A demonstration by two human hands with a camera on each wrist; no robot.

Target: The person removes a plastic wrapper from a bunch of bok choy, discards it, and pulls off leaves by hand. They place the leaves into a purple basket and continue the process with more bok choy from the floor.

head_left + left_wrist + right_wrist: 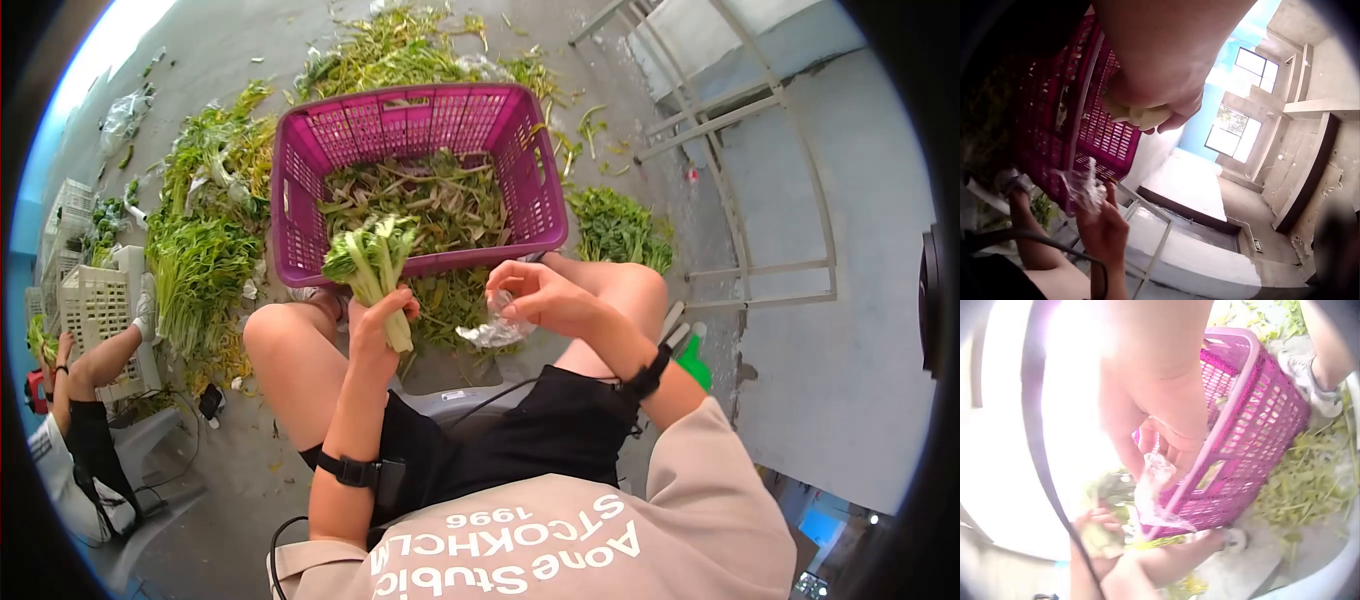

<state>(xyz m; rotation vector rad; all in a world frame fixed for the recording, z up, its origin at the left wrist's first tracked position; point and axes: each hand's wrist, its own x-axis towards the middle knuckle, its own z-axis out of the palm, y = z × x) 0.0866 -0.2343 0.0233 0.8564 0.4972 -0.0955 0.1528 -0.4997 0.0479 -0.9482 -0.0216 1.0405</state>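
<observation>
My left hand grips a bunch of leafy greens by its thick pale stalks. The leaves point up and away, over the near rim of a purple plastic crate. In the left wrist view the pale stalk ends poke out from the curled fingers. To the right, just in front of the crate, my right hand pinches a crumpled piece of clear plastic film between thumb and fingers. The film hangs down from the fingertips in the right wrist view. Loose wilted greens lie inside the crate.
Piles of greens lie on the floor left, behind and right of the crate. A metal frame stands at right. Another person's leg and a white crate are at far left. A cable crosses the lap.
</observation>
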